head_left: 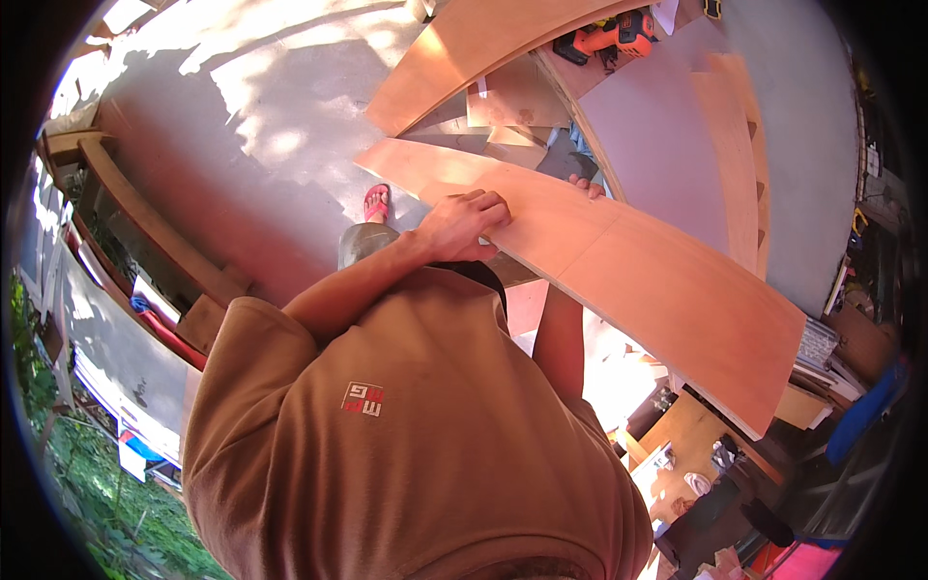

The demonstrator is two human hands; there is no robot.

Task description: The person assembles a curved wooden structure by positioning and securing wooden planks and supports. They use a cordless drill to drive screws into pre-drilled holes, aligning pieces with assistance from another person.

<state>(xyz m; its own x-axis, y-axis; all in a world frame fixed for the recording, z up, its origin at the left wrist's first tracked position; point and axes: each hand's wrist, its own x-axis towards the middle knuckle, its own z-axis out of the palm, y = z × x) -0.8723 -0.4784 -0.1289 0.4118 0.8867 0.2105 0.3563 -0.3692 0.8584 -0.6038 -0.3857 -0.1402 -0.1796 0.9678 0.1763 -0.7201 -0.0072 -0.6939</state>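
A long, flat wooden board [657,280] lies slantwise in front of me, from the upper left to the lower right. A thin line crosses its face near the middle. My left hand [464,222] is closed at the near edge, its bent fingers resting on top of the board. Beneath the board passes my right forearm, and the fingertips of my right hand [587,187] curl over the far edge. The palm of that hand is hidden under the wood.
Another wooden sheet [474,48] leans at the top, near an orange and black power tool [619,37]. Curved wooden strips [739,145] stand at the right. A brown wooden bench [155,217] is on the left. Clutter surrounds a low wooden surface [701,435] at lower right.
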